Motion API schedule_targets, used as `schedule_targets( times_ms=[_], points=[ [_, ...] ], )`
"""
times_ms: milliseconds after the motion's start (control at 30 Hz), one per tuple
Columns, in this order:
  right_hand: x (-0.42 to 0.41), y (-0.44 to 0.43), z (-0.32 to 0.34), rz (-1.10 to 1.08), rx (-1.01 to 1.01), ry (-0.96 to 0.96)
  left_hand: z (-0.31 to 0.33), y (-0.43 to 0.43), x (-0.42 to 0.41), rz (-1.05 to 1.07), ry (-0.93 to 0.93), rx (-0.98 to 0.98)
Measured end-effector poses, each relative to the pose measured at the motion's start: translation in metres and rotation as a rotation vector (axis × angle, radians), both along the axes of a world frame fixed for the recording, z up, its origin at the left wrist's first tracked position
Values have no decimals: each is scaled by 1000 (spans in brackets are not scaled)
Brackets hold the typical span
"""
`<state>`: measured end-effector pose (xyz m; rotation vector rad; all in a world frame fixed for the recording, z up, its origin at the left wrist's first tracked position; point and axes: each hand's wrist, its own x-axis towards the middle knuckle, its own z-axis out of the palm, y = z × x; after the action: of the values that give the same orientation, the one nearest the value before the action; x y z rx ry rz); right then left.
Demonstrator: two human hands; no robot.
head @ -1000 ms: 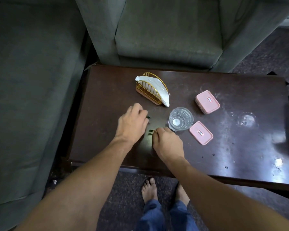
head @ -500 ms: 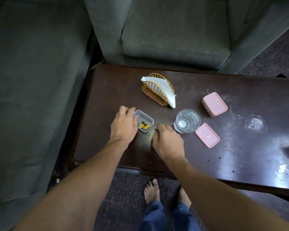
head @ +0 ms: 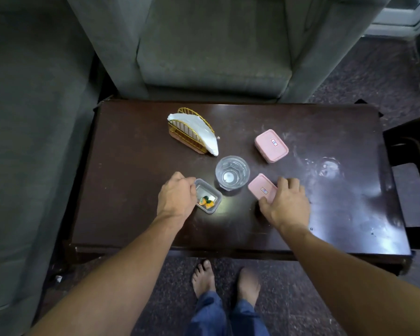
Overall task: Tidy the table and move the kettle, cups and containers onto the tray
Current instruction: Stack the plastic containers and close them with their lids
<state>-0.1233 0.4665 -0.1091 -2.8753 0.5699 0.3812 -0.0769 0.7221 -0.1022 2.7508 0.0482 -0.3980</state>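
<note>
A small clear container (head: pixel 210 198) with orange and green bits inside sits on the dark wooden table (head: pixel 131 166). My left hand (head: pixel 176 198) grips its left edge. Just right of it stands a clear glass (head: pixel 232 172), upright. My right hand (head: pixel 286 207) closes on a flat pink lid (head: pixel 261 189) lying right of the glass, with my thumb at its near edge and my fingers over its right side. A closed pink container (head: pixel 271 145) rests farther back on the right. No kettle or tray is in view.
A gold wire napkin holder (head: pixel 192 133) with white napkins stands at the back centre-left. A wet patch (head: pixel 329 166) marks the table's right part. Grey sofas (head: pixel 211 57) border the table at the back and left. A dark stool (head: pixel 412 166) stands at the right.
My right hand has moved right, from beside the clear container to the pink lid. My left hand has uncovered the clear container and stays on its left edge.
</note>
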Motion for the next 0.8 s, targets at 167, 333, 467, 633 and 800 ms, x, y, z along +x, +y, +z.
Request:
schedule_targets(
  times_ms=[167,333,467,633,800],
  points=[
    [12,-16,-13,119,16,95,-5,-23,-19,17,-5,-46],
    [8,-17,-18,264,11,96,-8,-35,-31,151,20,-147],
    [2,-10,-7,151,140,-4,-10,-36,-35,249,61,-230],
    [-36,7,6,280,184,-201,-8,-33,-42,306,82,-287],
    [-46,34,11,425,232,-166,-9,-36,-42,292,101,-302]
  ],
)
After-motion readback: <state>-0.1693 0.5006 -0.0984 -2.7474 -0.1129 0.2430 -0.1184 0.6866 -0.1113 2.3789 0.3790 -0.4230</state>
